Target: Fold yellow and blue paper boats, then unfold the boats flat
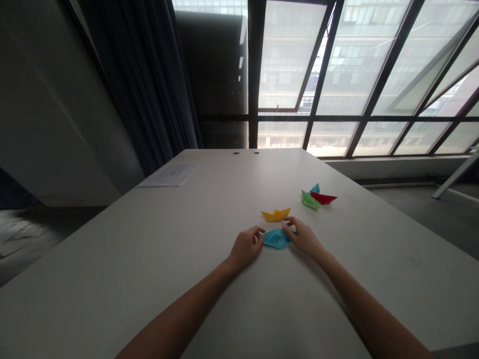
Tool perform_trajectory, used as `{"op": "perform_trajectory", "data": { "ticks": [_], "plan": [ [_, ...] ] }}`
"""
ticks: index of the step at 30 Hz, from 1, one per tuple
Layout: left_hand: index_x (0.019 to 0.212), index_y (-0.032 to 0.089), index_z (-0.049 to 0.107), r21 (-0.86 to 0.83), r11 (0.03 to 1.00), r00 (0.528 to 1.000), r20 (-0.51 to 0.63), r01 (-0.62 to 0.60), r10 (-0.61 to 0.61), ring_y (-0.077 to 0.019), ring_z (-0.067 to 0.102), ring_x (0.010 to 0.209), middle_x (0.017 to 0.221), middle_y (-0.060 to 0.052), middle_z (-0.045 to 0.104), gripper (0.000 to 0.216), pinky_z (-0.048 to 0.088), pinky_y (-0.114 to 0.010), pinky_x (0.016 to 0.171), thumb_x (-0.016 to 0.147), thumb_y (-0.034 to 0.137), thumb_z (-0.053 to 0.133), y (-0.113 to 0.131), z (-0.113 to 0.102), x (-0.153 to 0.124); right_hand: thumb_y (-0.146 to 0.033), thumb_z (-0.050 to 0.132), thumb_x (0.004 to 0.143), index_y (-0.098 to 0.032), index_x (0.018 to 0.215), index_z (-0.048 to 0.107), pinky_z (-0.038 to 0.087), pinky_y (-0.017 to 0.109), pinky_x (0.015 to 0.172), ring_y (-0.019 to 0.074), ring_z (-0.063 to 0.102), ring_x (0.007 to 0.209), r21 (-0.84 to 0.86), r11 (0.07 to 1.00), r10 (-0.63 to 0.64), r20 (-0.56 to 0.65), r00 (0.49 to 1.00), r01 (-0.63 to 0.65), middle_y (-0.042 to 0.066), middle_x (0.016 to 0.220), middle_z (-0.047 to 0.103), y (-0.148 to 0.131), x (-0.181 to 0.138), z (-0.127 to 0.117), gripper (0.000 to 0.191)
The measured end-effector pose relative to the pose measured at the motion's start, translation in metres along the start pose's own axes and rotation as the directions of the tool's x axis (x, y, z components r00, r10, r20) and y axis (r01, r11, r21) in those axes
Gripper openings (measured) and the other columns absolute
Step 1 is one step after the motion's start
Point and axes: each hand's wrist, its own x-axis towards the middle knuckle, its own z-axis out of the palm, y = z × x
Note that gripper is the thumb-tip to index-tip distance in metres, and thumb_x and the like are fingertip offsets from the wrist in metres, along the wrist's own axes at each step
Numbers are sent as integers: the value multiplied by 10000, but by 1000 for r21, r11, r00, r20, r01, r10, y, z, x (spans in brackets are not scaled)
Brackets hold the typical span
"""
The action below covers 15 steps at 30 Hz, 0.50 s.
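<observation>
A blue folded paper boat (277, 239) lies low over the white table between my two hands. My left hand (247, 245) has its fingers closed on the boat's left tip. At the other end, the thumb and fingers of my right hand (302, 238) pinch the right side, with the index finger stretched toward a yellow paper boat (276, 215). That yellow boat stands just beyond the blue one. Farther off to the right sit a green paper boat (310, 200), a red paper boat (324, 198) and another blue paper boat (316, 188), close together.
The white table (168, 279) stretches away toward the windows. Sheets of paper (168, 175) with writing lie near its left edge. Two round dark fittings (236, 153) are set in the far end. A dark curtain (142, 75) hangs behind on the left.
</observation>
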Motion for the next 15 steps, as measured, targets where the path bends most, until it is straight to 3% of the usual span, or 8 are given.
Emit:
{"op": "perform_trajectory", "data": {
  "ticks": [3, 7, 9, 11, 15],
  "plan": [
    [866, 163, 616, -58, 998, 992, -129, -11, 3, -107, 517, 582, 698, -17, 602, 180, 417, -217, 565, 780, 249, 483, 0, 4, 0, -350, 452, 815, -185, 1003, 570, 470, 295, 629, 150, 591, 628, 46, 999, -19, 82, 996, 15, 32, 778, 647, -7, -3, -5, 277],
    [984, 167, 554, -251, 968, 965, -258, -19, -48, -126, 579, 744, 960, -71, 598, 234, 465, -218, 608, 784, 278, 508, -3, 10, 1, -292, 498, 787, -189, 905, 592, 480, 269, 620, 127, 584, 620, 120, 980, -150, -67, 986, 157, 40, 844, 646, -19, -8, -3, 183],
    [1100, 178, 480, -415, 910, 977, -195, -7, -82, -140, 598, 815, 1079, -95, 571, 375, 488, -247, 678, 750, 280, 568, -4, 13, 3, -284, 496, 787, -186, 839, 597, 486, 264, 620, 127, 590, 629, 144, 975, -144, -162, 976, 167, 45, 847, 639, -22, -11, -1, 150],
    [1129, 165, 456, -551, 834, 991, -88, 39, -105, -159, 610, 837, 1044, -104, 600, 458, 490, -289, 738, 717, 285, 615, -6, 16, 5, -298, 503, 783, -184, 793, 595, 485, 260, 607, 129, 593, 623, 139, 979, -120, -200, 973, 149, 41, 812, 638, -22, -13, -1, 146],
    [859, 130, 579, -635, 767, 988, -36, 91, -148, -181, 614, 832, 848, -65, 652, 279, 474, -314, 778, 656, 300, 668, -8, 20, 10, -323, 542, 751, -208, 834, 607, 466, 256, 579, 141, 587, 610, 37, 994, -100, -72, 992, 102, 6, 700, 634, -17, -14, -3, 156]
  ]
}}
